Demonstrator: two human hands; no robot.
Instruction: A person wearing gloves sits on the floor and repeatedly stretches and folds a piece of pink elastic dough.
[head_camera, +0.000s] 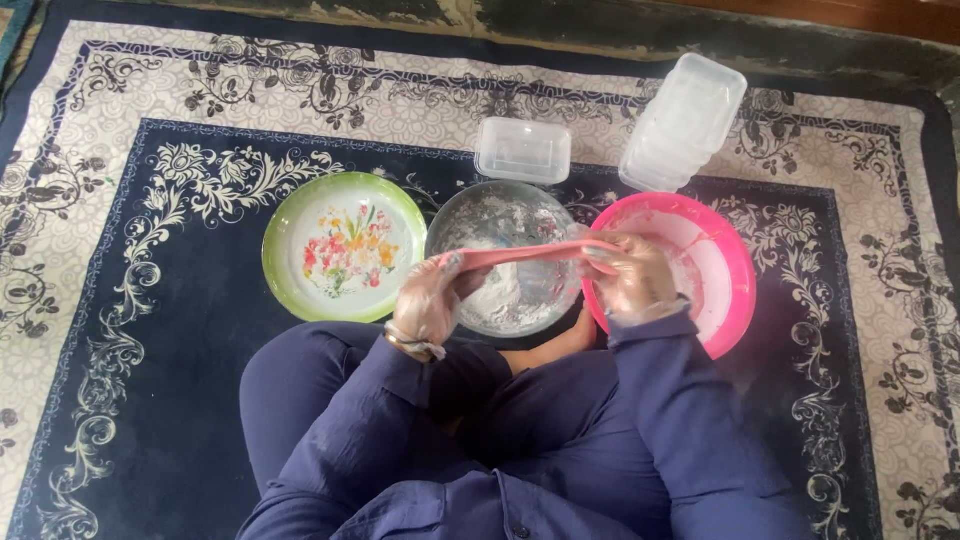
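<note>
Pink dough strip (520, 255) stretched horizontally at frame centre, pinched between gloved left hand (432, 300) and right hand (632, 275), over floured glass bowl (500, 300).

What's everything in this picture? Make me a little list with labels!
left hand: gloved, holds one end of the pink dough strip
right hand: gloved, holds the other end
under the strip: floury metal bowl
right side: pink bowl
left side: green-rimmed flowered plate
behind: clear lidded box, stack of clear containers
floor: patterned rug
</note>
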